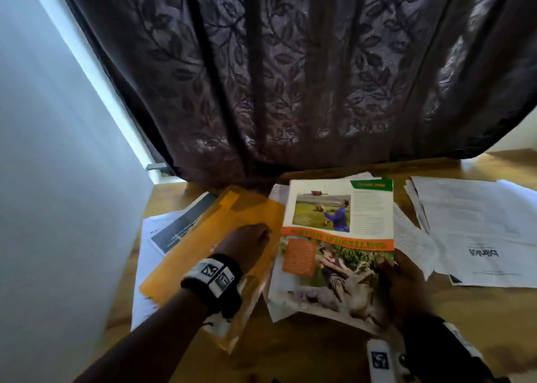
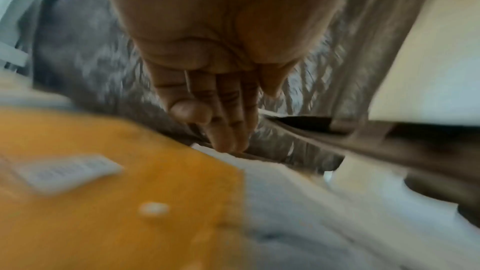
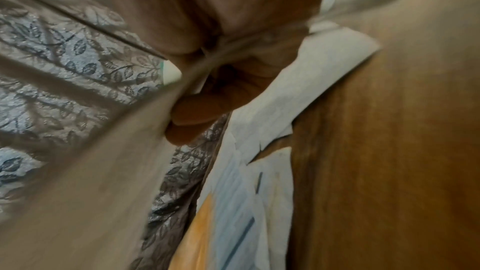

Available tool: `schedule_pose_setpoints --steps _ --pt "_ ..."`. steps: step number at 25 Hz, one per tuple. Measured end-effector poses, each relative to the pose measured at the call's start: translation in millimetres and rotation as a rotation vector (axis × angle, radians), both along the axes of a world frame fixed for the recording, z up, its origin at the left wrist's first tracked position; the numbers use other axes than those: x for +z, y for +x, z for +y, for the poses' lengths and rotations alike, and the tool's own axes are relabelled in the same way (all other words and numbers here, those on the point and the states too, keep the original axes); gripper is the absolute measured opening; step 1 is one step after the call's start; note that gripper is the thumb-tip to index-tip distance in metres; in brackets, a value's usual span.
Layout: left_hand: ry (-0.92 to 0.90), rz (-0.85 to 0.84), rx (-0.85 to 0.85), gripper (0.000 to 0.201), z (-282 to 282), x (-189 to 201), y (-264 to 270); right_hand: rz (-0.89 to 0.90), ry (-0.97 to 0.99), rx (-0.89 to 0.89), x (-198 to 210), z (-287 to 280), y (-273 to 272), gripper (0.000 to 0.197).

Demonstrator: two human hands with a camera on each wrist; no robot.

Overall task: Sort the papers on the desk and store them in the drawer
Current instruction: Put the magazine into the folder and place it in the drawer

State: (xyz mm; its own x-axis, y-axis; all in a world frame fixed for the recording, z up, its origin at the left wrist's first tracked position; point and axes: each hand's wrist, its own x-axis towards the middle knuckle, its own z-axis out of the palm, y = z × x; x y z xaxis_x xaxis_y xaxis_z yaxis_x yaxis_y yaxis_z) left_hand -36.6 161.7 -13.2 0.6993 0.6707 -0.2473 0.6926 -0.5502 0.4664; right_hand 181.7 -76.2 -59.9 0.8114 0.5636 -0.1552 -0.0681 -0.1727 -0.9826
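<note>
A colourful magazine (image 1: 340,237) lies lifted at the middle of the wooden desk (image 1: 319,353). My right hand (image 1: 404,284) grips its lower right edge; in the right wrist view the fingers (image 3: 197,110) curl under the raised pages (image 3: 91,182). A yellow envelope (image 1: 220,228) with a white label (image 2: 67,171) lies to the left of it. My left hand (image 1: 255,237) hovers flat over the envelope (image 2: 103,202), its straight fingers (image 2: 228,126) pointing at the magazine's left edge and holding nothing. Loose white papers (image 1: 476,228) cover the desk's right side.
A dark leaf-patterned curtain (image 1: 290,77) hangs over the desk's far edge. A pale wall (image 1: 58,179) runs close along the left. More printed sheets (image 1: 180,228) stick out from under the envelope. Bare wood shows along the near edge. No drawer is in view.
</note>
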Motion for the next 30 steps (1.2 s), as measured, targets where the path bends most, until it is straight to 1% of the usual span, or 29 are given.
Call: schedule_pose_setpoints --steps 1,2,3,4,6,8,10,13,16,17,19,21,23,27,28,30 --pt "0.122 0.182 -0.06 0.032 1.3 -6.4 -15.7 0.017 -0.026 -0.02 -3.6 -10.8 -6.7 0.03" --pt "0.18 0.293 -0.109 0.046 2.5 -15.3 -28.6 0.022 -0.069 -0.043 -6.3 -21.9 -14.8 0.028" --pt "0.19 0.337 -0.138 0.059 0.9 -21.5 -39.6 0.034 -0.109 -0.074 -9.2 -32.1 -22.9 0.026" --pt "0.175 0.345 -0.148 0.071 -0.6 -28.2 -47.0 0.06 -0.12 -0.1 -11.3 -42.4 -30.8 0.025" --pt "0.164 0.362 -0.158 0.082 -4.1 -41.2 -54.1 0.15 -0.088 -0.153 -10.9 -58.1 -47.8 0.024" --pt "0.144 0.371 -0.162 0.082 -8.9 -51.8 -56.3 0.251 -0.038 -0.17 -3.5 -68.0 -67.9 0.026" --pt "0.074 0.39 -0.14 0.076 -11.0 -55.8 -56.6 0.288 -0.034 -0.133 -0.8 -71.9 -82.6 0.025" --pt "0.012 0.396 -0.181 0.075 -7.2 -53.7 -54.9 0.211 -0.072 -0.035 -8.3 -71.8 -95.5 0.023" --pt "-0.021 0.316 -0.254 0.076 -0.1 -43.4 -51.8 0.096 -0.119 0.093 -11.3 -69.3 -99.1 0.02" --pt "-0.018 0.294 -0.274 0.072 1.5 -40.0 -52.4 0.067 -0.112 0.126 -10.1 -68.3 -100.7 0.02" --pt "0.056 0.289 -0.305 0.056 2.9 -37.5 -55.2 0.018 -0.138 0.169 -6.4 -67.5 -105.3 0.019" --pt "0.115 0.262 -0.293 0.046 2.8 -39.6 -59.4 -0.042 -0.175 0.201 -2.4 -66.5 -107.8 0.017" --pt "0.109 0.213 -0.265 0.046 0.8 -41.9 -63.0 -0.051 -0.191 0.206 -0.3 -66.2 -107.1 0.016" --pt "0.113 0.2 -0.325 0.049 -12.7 -34.3 -66.0 -0.011 -0.174 0.208 1.5 -50.3 -95.5 0.019" --pt "0.119 0.213 -0.331 0.05 -17.8 -30.7 -66.5 -0.036 -0.17 0.209 1.2 -42.5 -90.8 0.019" --pt "0.152 0.259 -0.355 0.055 -26.2 -24.3 -68.1 -0.157 -0.192 0.212 3.5 -26.7 -84.5 0.024"
